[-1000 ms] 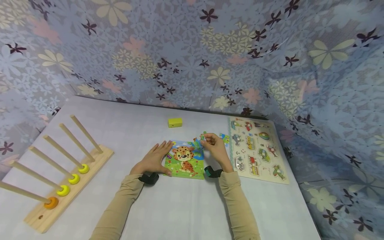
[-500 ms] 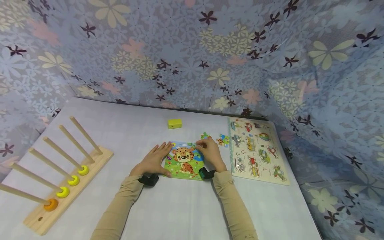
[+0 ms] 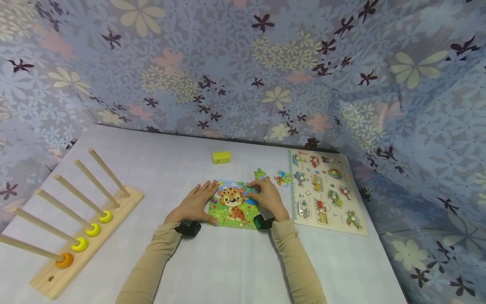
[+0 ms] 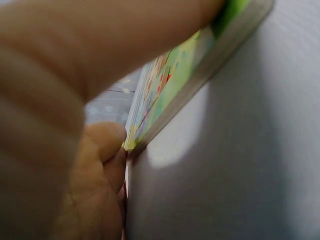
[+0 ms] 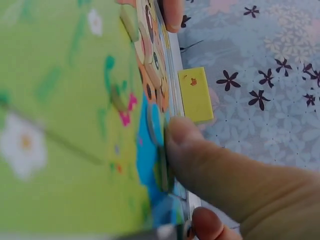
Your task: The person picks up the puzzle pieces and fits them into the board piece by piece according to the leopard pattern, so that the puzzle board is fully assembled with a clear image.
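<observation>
A jigsaw puzzle of a spotted leopard cub [image 3: 233, 204] lies in its thin board on the table. My left hand [image 3: 195, 204] rests along the board's left side, fingers spread and straight, thumb at the near left corner. In the left wrist view that thumb [image 4: 115, 45] lies across the board's edge [image 4: 200, 75]. At the far right corner, my right hand [image 3: 267, 196] pinches a puzzle piece [image 5: 163, 167] by its edge, low over the picture. Just beyond this hand lie two loose pieces, one mostly green [image 3: 260, 173], the other blue and green with spots [image 3: 282, 178].
Behind the puzzle stands a yellow block [image 3: 221, 157]. To the right is a wooden peg puzzle board [image 3: 328, 192] with vehicles. A wooden rack [image 3: 87, 242] of upright pegs with yellow and orange rings stands on the left. Floral cloth [image 3: 243, 76] hangs behind the table.
My right hand has come left and down from beside the loose pieces to the puzzle's far right corner with the piece, then barely shifted. My left hand has stayed in place.
</observation>
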Motion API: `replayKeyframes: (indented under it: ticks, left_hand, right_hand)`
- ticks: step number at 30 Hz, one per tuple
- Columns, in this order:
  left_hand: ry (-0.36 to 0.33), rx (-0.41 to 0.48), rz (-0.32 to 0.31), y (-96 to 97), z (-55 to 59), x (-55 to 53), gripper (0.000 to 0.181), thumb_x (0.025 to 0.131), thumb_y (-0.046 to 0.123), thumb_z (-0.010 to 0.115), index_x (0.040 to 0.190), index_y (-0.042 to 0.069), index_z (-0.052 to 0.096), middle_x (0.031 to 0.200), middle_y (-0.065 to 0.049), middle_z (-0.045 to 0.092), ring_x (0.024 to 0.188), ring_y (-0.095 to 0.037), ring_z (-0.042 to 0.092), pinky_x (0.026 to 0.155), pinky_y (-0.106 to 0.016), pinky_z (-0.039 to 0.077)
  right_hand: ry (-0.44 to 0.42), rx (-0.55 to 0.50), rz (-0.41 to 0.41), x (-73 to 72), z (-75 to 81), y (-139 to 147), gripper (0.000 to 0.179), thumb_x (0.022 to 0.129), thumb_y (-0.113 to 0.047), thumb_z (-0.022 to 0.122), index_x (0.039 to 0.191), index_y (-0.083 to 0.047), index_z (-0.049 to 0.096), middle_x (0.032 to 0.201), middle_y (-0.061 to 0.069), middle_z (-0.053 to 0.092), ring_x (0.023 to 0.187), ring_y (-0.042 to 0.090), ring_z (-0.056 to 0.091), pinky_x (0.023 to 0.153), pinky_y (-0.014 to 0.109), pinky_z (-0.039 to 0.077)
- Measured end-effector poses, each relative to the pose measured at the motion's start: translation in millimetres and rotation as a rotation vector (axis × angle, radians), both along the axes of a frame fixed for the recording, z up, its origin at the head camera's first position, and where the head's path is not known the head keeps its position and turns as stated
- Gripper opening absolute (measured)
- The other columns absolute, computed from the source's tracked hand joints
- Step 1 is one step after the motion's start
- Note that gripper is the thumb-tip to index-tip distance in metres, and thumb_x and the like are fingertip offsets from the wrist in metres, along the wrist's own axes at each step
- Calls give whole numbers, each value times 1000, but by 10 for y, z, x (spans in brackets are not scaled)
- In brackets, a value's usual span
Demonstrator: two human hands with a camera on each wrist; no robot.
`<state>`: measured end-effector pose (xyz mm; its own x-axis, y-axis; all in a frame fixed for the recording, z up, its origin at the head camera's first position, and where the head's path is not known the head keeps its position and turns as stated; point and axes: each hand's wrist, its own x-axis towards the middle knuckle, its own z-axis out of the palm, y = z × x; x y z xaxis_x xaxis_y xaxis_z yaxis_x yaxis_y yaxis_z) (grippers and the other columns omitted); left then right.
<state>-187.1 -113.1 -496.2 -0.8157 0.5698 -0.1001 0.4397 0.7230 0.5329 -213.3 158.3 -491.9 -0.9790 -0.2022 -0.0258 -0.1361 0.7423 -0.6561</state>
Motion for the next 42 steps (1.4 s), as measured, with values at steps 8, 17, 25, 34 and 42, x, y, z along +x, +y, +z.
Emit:
replayKeyframes:
  ticks: [8, 17, 25, 34, 42]
  left_hand:
    - [-1, 0, -6, -1, -49, -12, 123, 64, 49, 84, 154, 0, 16, 162, -17, 11, 151, -36, 8, 123, -53, 4]
    - [3, 7, -8, 15, 2, 1, 122, 64, 49, 84, 153, -1, 17, 162, -18, 12, 151, -37, 10, 123, -54, 5]
    - [10, 9, -6, 9, -1, 10, 122, 64, 50, 84, 152, -2, 18, 161, -19, 13, 150, -39, 11, 123, -54, 5]
    - [-12, 7, 6, -9, -21, 41, 123, 63, 50, 84, 153, -1, 17, 162, -18, 12, 150, -38, 10, 123, -54, 4]
    - [-15, -1, 11, 22, -15, 11, 124, 63, 49, 85, 153, 1, 16, 162, -16, 10, 151, -36, 7, 123, -53, 2]
  right_hand:
    - [73, -29, -72, -42, -14, 171, 25, 90, -19, 69, 112, -7, 69, 106, 14, 60, 92, 27, 58, 80, 42, 51]
    - [-6, 72, -284, -76, 90, 624, 56, 93, -18, 61, 145, -5, 42, 150, 24, 35, 127, 47, 46, 104, 61, 41]
    - [-85, 196, -245, -131, 32, 792, 65, 93, -21, 60, 150, -6, 33, 157, 21, 29, 143, 42, 30, 114, 59, 31]
    - [-50, 179, -212, -132, 7, 770, 62, 91, -25, 66, 146, -11, 41, 148, 19, 43, 133, 42, 44, 103, 61, 41]
    - [-46, -65, -93, -77, 94, 621, 80, 80, -8, 77, 149, -11, 36, 138, 20, 46, 114, 36, 52, 94, 49, 47]
